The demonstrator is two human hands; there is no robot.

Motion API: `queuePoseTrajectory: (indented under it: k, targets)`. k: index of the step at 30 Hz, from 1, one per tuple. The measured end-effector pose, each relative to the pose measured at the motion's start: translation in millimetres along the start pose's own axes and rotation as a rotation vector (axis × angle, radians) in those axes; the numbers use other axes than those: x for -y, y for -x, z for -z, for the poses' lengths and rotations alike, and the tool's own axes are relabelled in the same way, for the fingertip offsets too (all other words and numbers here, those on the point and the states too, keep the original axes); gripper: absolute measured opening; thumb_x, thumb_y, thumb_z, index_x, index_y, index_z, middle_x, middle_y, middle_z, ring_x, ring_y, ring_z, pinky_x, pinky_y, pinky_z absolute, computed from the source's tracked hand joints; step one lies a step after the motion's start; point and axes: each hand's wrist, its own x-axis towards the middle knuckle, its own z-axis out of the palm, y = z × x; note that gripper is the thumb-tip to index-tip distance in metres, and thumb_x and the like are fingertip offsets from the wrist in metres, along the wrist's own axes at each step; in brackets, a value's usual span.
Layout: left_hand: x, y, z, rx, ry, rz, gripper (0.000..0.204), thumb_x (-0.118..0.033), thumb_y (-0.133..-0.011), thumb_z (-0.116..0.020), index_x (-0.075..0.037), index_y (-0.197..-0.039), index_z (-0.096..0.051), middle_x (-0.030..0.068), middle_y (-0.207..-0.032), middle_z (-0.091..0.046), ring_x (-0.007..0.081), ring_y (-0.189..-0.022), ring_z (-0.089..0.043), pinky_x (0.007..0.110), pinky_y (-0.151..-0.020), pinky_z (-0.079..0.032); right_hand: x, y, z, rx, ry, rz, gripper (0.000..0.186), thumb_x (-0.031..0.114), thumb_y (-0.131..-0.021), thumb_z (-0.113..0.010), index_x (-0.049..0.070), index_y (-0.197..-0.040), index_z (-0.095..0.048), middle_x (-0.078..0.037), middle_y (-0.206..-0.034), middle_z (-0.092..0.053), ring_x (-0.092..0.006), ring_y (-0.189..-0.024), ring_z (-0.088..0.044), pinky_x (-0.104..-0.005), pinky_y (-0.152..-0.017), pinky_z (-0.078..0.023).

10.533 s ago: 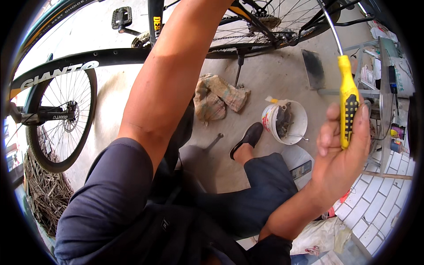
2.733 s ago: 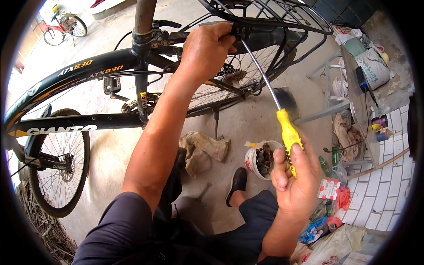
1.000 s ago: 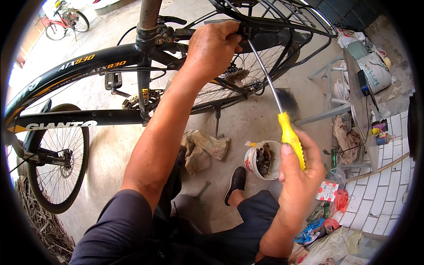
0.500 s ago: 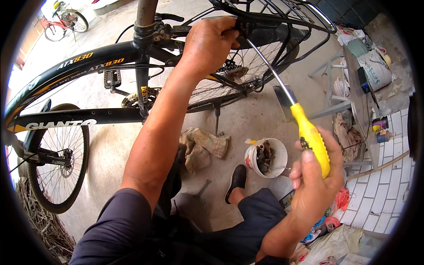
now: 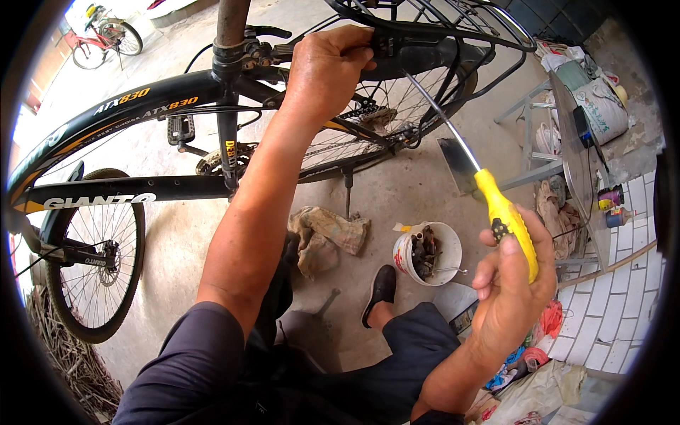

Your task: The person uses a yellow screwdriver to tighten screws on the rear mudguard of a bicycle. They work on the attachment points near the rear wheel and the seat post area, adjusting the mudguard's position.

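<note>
A black bicycle [image 5: 142, 99] stands across the upper part of the view. My left hand [image 5: 329, 67] is raised to its rear end, fingers curled in a pinch beside a black bracket [image 5: 384, 46] under the rear rack [image 5: 453, 32]. What the fingertips hold, if anything, is hidden. In my right hand [image 5: 513, 283] is a screwdriver [image 5: 496, 195] with a yellow handle, the fingers wrapped loosely round it. Its steel shaft slants up and left, the tip beside the black rear mudguard [image 5: 425, 60]; whether it touches, I cannot tell.
A white bucket [image 5: 453, 248] of dark parts stands on the concrete floor near my shoe [image 5: 383, 287]. Left of it lies a crumpled rag [image 5: 322, 237]. To the right are a metal-legged table [image 5: 577, 156], a stuffed sack [image 5: 601, 110] and white brick tiles [image 5: 602, 312].
The screwdriver and my right hand have shifted slightly to the right, the tip moving down and away from the bracket. My left hand has moved a little left.
</note>
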Motion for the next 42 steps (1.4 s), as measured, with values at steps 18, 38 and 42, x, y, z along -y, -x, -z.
queuePoseTrajectory:
  k: [18, 38, 42]
  targets:
    - [1.0, -3.6, 8.4, 0.192, -0.008, 0.005, 0.033, 0.004, -0.088, -0.056, 0.003, -0.120, -0.060, 0.0083, -0.100, -0.068, 0.0119, -0.082, -0.065, 0.024, -0.075, -0.050, -10.0, 3.1, -11.8, 0.053, -0.028, 0.077, 0.036, 0.004, -0.085, -0.058, -0.006, -0.119, -0.053, -0.016, -0.088, -0.065, -0.0066, -0.049, -0.051, -0.0162, -0.042, -0.035]
    - [3.0, -3.2, 5.9, 0.165, -0.013, 0.000, 0.031, 0.002, -0.090, -0.054, 0.004, -0.121, -0.059, 0.0087, -0.099, -0.068, 0.0136, -0.083, -0.067, 0.026, -0.076, -0.051, -12.4, 4.7, -12.8, 0.055, -0.057, 0.068, 0.036, 0.004, -0.085, -0.058, -0.006, -0.119, -0.053, -0.018, -0.089, -0.065, -0.0070, -0.050, -0.051, -0.0163, -0.044, -0.035]
    - [2.7, -3.0, 4.8, 0.157, -0.020, 0.009, 0.031, 0.001, -0.090, -0.054, 0.003, -0.121, -0.059, 0.0088, -0.098, -0.068, 0.0134, -0.083, -0.067, 0.026, -0.075, -0.051, -11.5, 5.7, -13.3, 0.045, -0.050, 0.085, 0.037, 0.006, -0.085, -0.058, -0.007, -0.119, -0.052, -0.018, -0.089, -0.065, -0.0069, -0.050, -0.051, -0.0162, -0.043, -0.035]
